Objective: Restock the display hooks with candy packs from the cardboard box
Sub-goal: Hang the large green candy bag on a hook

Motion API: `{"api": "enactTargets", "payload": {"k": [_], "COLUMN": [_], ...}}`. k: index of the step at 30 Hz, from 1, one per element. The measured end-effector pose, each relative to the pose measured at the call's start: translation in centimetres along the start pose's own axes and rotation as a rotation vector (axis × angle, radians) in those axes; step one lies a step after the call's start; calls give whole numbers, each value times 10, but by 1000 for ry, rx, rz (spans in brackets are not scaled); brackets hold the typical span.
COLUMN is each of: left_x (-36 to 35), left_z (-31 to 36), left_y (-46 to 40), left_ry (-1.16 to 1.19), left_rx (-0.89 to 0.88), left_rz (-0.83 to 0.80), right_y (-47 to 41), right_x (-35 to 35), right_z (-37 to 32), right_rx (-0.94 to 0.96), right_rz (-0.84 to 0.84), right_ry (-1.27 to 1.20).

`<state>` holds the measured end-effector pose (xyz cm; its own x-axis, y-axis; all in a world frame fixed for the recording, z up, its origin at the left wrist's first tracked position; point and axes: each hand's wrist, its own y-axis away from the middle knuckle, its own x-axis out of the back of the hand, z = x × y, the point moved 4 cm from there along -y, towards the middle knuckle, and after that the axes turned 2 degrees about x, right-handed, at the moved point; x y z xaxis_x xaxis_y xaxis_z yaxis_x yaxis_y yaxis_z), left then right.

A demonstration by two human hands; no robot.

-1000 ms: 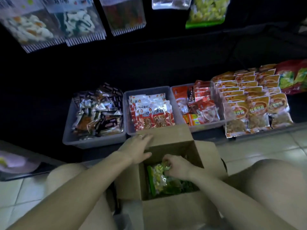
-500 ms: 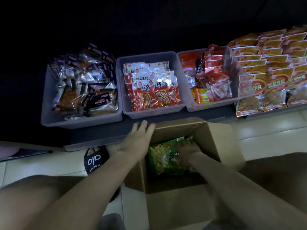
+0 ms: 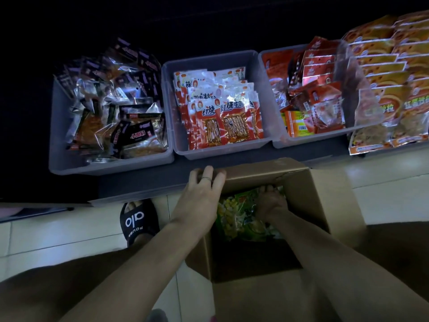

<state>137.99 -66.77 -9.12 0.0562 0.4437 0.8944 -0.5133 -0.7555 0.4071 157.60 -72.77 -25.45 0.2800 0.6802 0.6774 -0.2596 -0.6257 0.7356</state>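
An open cardboard box (image 3: 325, 205) stands on the tiled floor between my knees. Green and yellow candy packs (image 3: 234, 214) lie inside it. My right hand (image 3: 270, 203) is down in the box, fingers curled into the packs at the far side. My left hand (image 3: 202, 194) rests on the box's far left flap, fingers laid over its edge, a ring on one finger. The display hooks are out of view.
Three grey bins sit on a low dark shelf beyond the box: dark snack packs (image 3: 111, 112), red and white packs (image 3: 220, 108), red packs (image 3: 311, 89). Orange packs (image 3: 390, 77) lie at the right. A black slipper (image 3: 137, 221) is left of the box.
The view has tilted further down, so the hanging packs above left the frame. My right hand has pushed deeper towards the box's far side; my left hand stays on the flap.
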Motion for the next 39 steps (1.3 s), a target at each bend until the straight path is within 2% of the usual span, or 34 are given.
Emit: {"api": "enactTargets", "payload": {"k": [5, 11, 17, 20, 24, 31, 36, 39], "left_x": [2, -1, -3, -1, 0, 0, 2, 3], "left_z": [1, 0, 0, 0, 0, 0, -2, -3], "left_y": [0, 0, -1, -1, -3, -3, -7, -9], "left_ry": [5, -9, -2, 5, 12, 19, 38, 28], "left_rx": [4, -4, -9, -8, -1, -6, -11, -31], "left_rz": [7, 40, 53, 51, 49, 52, 38, 31], "right_y": [-12, -16, -28, -31, -30, -24, -8, 12], "right_x": [-5, -15, -20, -20, -22, 1, 13, 29], "right_z": [14, 14, 19, 23, 17, 5, -6, -17], "right_rx": [-51, 12, 53, 56, 34, 18, 29, 107], "right_rz": [-91, -159, -212, -138, -27, -132, -175, -121], "right_ry": [-340, -255, -492, -525, -403, -70, -4, -6]}}
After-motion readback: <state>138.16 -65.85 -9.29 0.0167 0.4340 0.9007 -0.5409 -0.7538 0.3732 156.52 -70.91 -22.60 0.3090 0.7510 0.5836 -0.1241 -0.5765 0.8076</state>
